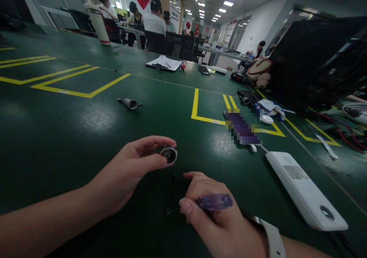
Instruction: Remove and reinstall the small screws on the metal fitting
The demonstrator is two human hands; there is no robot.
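Note:
A round metal cup-shaped part (168, 155) is pinched between the thumb and fingers of my left hand (137, 160), its hollow side facing me. My right hand (212, 208), with a watch on the wrist, is closed around a translucent purple handle (215, 202). A thin shaft with a small ring at its end (168, 211) shows to the left of my right thumb. Further forward on the green table (71, 151) lies a metal part with an open cylindrical end (130, 103). My two hands are apart.
A white device (305, 189) lies at the right, cabled to a phone with a blurred screen (242, 128). Beyond are a white mouse (267, 119), papers (164, 63), a dark phone (204, 70) and a tall cup (98, 24). Tangled wires (341, 129) lie far right. People sit in the background.

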